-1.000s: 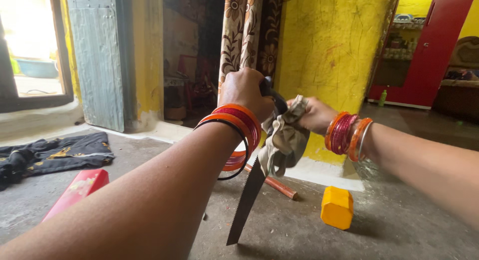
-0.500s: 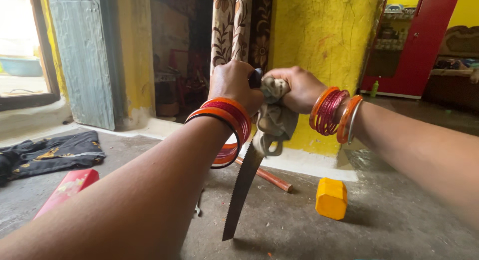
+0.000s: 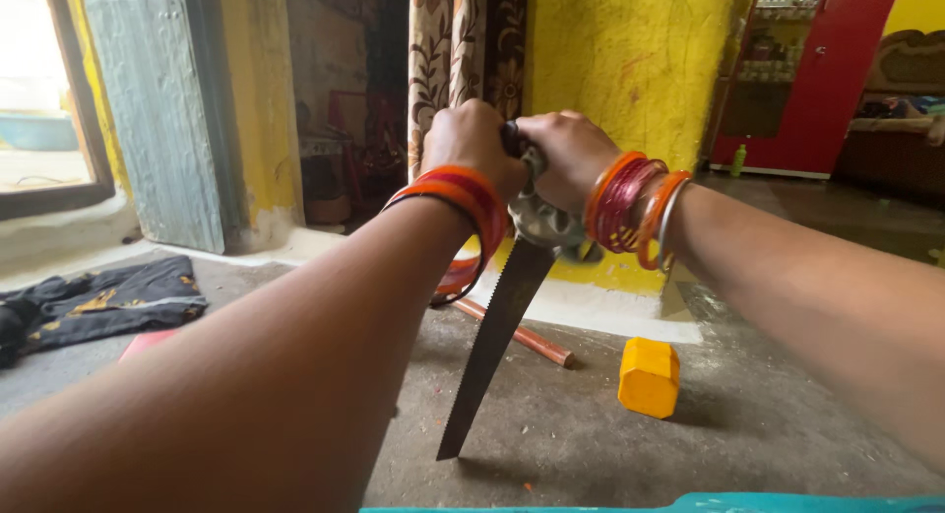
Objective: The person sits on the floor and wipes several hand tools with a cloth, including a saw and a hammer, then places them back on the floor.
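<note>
You hold a hand saw point(image 3: 492, 346) upright before a yellow wall.
Your left hand point(image 3: 471, 139) curls tightly round its handle; your right hand point(image 3: 566, 159) pinches a grey cloth point(image 3: 546, 223) against the blade, its tip near the concrete floor point(image 3: 768, 434).

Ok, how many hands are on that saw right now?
2. The left hand grips the saw handle at top; the right hand presses a grey cloth against the blade just beside it. The handle itself is hidden.
</note>
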